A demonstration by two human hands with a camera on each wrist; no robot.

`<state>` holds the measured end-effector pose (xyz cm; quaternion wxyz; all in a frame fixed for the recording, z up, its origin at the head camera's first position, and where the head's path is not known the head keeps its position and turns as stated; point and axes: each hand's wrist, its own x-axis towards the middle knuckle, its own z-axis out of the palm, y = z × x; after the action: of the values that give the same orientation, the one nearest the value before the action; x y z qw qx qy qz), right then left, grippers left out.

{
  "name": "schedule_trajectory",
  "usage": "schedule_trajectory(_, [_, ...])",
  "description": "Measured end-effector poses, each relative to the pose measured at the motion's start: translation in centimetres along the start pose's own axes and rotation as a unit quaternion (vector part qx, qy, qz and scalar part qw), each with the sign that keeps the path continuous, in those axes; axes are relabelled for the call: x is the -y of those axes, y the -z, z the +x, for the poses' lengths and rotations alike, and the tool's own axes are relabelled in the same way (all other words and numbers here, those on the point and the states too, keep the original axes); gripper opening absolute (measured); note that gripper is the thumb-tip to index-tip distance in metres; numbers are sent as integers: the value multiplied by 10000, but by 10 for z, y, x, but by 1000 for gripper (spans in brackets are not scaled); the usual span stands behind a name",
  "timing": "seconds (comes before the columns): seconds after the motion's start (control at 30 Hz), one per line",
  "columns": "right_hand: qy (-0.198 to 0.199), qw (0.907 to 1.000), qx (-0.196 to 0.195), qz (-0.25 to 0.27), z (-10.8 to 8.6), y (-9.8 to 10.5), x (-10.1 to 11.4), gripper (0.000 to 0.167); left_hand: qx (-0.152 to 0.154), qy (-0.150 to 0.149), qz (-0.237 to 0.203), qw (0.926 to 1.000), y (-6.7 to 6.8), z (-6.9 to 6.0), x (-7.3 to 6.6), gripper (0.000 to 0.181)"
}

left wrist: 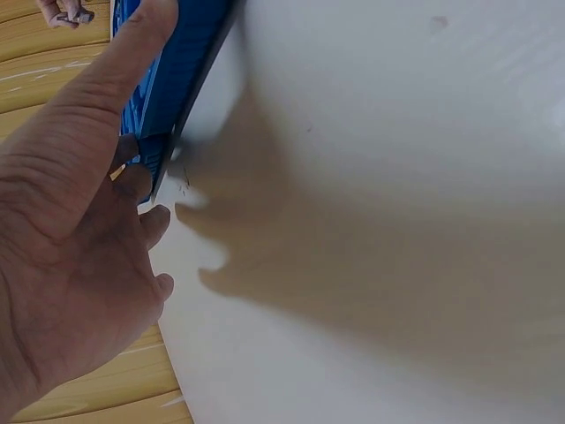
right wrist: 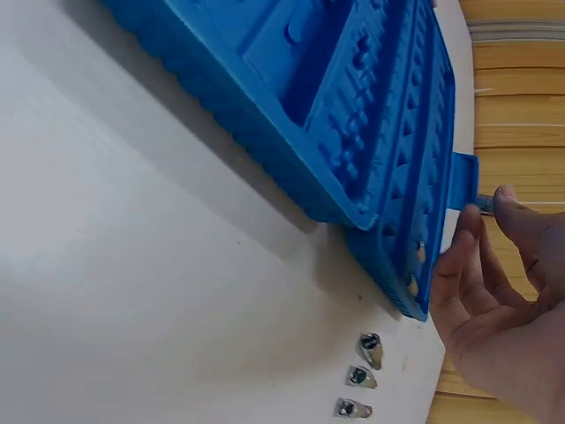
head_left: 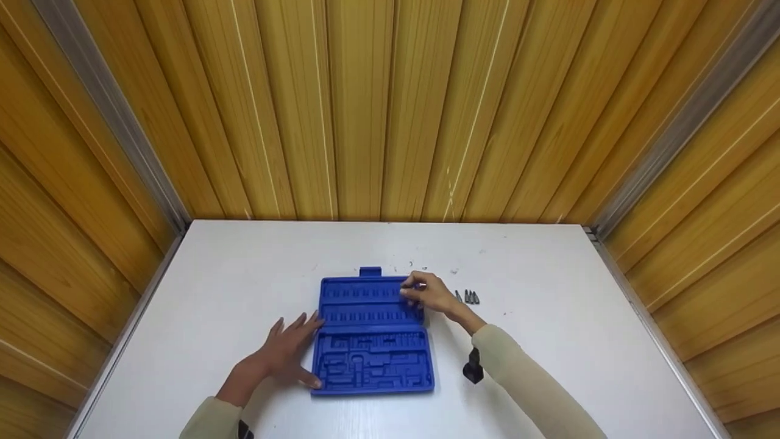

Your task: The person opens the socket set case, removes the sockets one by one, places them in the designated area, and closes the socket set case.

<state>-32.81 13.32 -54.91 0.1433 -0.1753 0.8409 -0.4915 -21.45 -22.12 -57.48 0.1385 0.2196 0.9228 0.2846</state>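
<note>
A blue plastic tool case (head_left: 376, 328) lies unfolded on the table, its molded slots facing up. My left hand (head_left: 286, 350) rests along the case's left side with spread fingers, the thumb (left wrist: 146, 31) on the near corner of the rim. Over the far half's right end, my right hand (head_left: 430, 291) pinches a small silver socket bit (right wrist: 485, 205) between thumb and fingertips. Two similar bits (right wrist: 420, 251) sit in the far half's slots, seen in the right wrist view. Several loose bits (head_left: 471, 297) lie on the table right of the case.
The white table (head_left: 536, 341) has small dark marks beyond the case. A latch tab (head_left: 370, 271) sticks out from the case's far edge. Wood-patterned walls (head_left: 359, 110) stand behind and at both sides.
</note>
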Motion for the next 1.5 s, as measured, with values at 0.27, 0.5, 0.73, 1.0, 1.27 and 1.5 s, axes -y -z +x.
schedule_trajectory(0.27, [59, 9996, -56, 259, -12, 18, 8, 30, 29, 129, 119, 9998, 3, 1, 0, 127])
schedule_trajectory(0.5, [88, 9988, -232, 431, -18, 29, 4, 38, 30, 70, 130, 9999, 6, 1, -1, 127])
schedule_trajectory(0.73, [-29, 9980, -176, 600, -25, 39, -4, 38, 0, 13, 138, 9999, 5, 1, -1, 126])
schedule_trajectory(1.0, [-411, 9956, -67, 843, -32, 51, -10, 46, 7, 106, 186, 9998, 3, 0, -3, 128])
schedule_trajectory(1.27, [-604, 9949, -102, 801, -37, 59, -16, 53, 29, 152, 165, 9997, 2, -1, -4, 128])
schedule_trajectory(1.5, [-523, 9956, -156, 762, -46, 76, -27, 54, 25, 137, 173, 9998, 1, 0, -2, 128])
